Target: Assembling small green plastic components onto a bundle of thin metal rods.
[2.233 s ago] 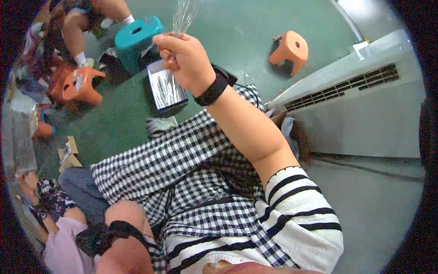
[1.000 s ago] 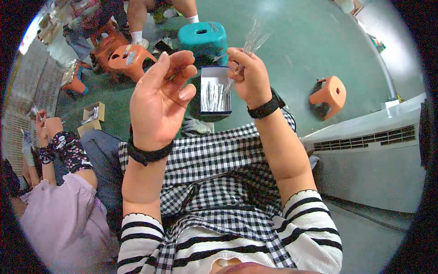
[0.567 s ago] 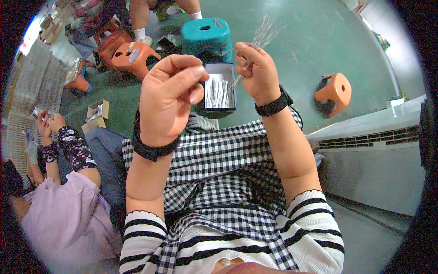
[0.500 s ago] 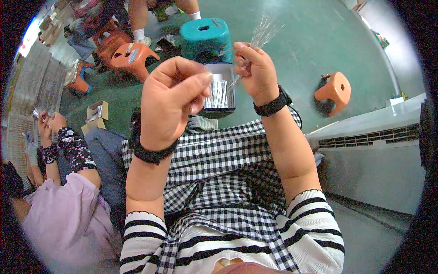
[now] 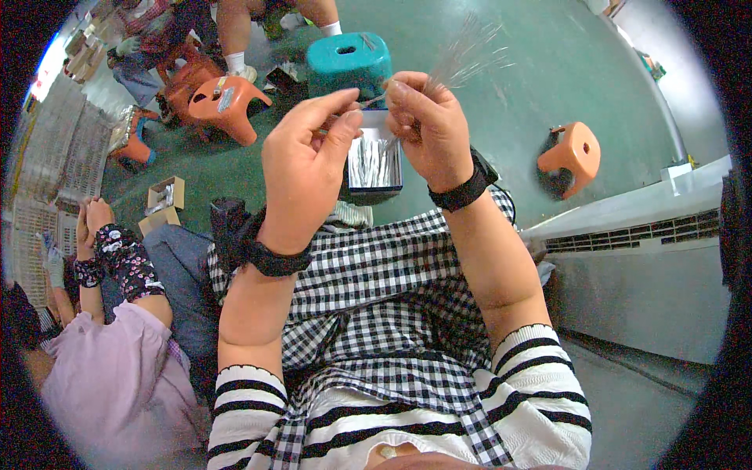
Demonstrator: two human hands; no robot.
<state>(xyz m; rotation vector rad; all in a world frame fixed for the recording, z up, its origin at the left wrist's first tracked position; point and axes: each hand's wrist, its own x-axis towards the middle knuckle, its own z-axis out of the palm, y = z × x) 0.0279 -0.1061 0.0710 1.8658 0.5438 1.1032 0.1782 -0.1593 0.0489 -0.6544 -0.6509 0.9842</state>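
Note:
My right hand [image 5: 432, 129] is closed round a bundle of thin, shiny wire-like strands [image 5: 468, 59], which fan out up and to the right. My left hand [image 5: 309, 153] faces it, with thumb and forefinger close together. A short dark strand [image 5: 374, 101] runs from its fingertips to the right hand's fingers. Below and between the hands stands an open box [image 5: 374, 189] with white inner walls and a dark blue outside. Many silvery-white thin strips [image 5: 372, 163] lie in it; my left fingers hide part of its left edge.
A teal stool [image 5: 348, 66] stands just beyond the box. Orange stools [image 5: 227, 106] are at far left and another orange stool [image 5: 578, 153] at right. A co-worker in a lilac top [image 5: 117, 376] sits at left near a small carton [image 5: 164, 200]. A checked apron [image 5: 376, 258] covers my lap.
My left hand has turned and its fingers have straightened toward the right hand. The right hand has shifted slightly left and down, the strands tilting further right. The co-worker's hands have moved closer together.

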